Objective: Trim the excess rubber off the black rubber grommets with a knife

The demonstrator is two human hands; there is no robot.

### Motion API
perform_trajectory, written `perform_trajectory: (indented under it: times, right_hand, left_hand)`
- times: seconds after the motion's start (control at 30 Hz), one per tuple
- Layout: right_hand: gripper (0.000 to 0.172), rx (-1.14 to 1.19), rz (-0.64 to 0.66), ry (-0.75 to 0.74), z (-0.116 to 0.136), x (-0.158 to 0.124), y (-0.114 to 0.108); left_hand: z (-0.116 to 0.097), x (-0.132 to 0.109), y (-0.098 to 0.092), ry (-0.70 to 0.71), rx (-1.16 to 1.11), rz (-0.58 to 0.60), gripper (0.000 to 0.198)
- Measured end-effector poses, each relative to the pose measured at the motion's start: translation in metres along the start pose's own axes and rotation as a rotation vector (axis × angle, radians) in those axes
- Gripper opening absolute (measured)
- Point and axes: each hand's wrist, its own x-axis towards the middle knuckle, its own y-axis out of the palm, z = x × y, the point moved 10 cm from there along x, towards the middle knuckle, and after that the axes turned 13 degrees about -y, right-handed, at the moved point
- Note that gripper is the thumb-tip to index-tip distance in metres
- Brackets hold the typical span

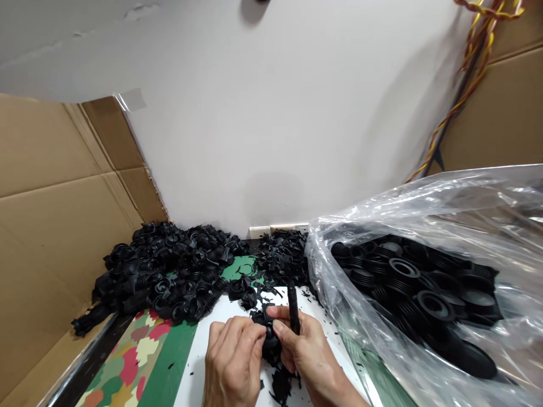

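Okay, small black rubber piece (271, 342) is held up between the 2 hands, low centre, over a white sheet (199, 359). Left hand (234, 359): fingers curled, tips pinching the piece's left side. Right hand (313, 347): thumb and index finger gripping its other side; a black ribbed stick (293, 308) stands near upright in the same hand, behind the thumb. Fine detail of the piece is hidden by fingers.

Black scraps (280, 387) lie on the sheet below the hands. Just beyond: a pile of shredded black trimmings (282, 257). To the left, a bigger heap of black ribbed parts (165, 271). Sheet lies on the counter, beside a green strip (172, 362) and a camouflage-patterned strip (127, 362).

Right side: open clear plastic bag (382, 206) with black ribbed rubber parts (411, 288) inside. Cardboard (55, 186) at left, pale wall (271, 113) behind, twisted red-yellow wires (460, 102) upper right.
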Motion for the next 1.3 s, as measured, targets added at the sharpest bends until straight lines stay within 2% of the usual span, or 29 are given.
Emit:
perform_trajectory:
  times: [0.13, 0.27, 0.53, 0.7, 0.8, 0.97, 1.13, 1.3]
  right_hand:
    - [0.039, -0.029, -0.001, -0.06, 0.007, 0.0, -0.002]
    - [0.034, -0.072, 0.014, -0.083, 0.017, -0.004, 0.0]
    - [0.024, -0.219, -0.015, -0.099, 0.028, -0.008, -0.002]
    - [0.023, -0.29, 0.009, -0.095, 0.033, -0.008, -0.002]
    - [0.022, -0.257, 0.01, -0.113, 0.036, -0.008, -0.002]
    - [0.028, -0.118, -0.008, -0.062, 0.024, -0.004, -0.003]
    - [0.037, 0.014, -0.011, 0.029, 0.012, -0.002, 0.001]
    - [0.038, 0.061, 0.017, 0.056, 0.02, -0.006, 0.004]
  left_hand:
    - [-0.009, -0.002, 0.013, 0.172, 0.218, 0.093, 0.019]
    - [-0.023, -0.005, 0.016, 0.322, 0.323, 0.079, 0.023]
    - [-0.031, -0.012, 0.034, 0.48, 0.438, 0.208, 0.029]
    - [-0.045, -0.018, 0.041, 0.608, 0.492, 0.14, 0.031]
    - [-0.047, -0.015, 0.041, 0.563, 0.526, 0.101, 0.03]
    - [-0.037, -0.007, 0.023, 0.41, 0.429, 0.014, 0.024]
    - [-0.019, 0.0, 0.017, 0.24, 0.273, 0.082, 0.02]
    - [-0.022, 0.001, 0.015, 0.258, 0.223, 0.101, 0.017]
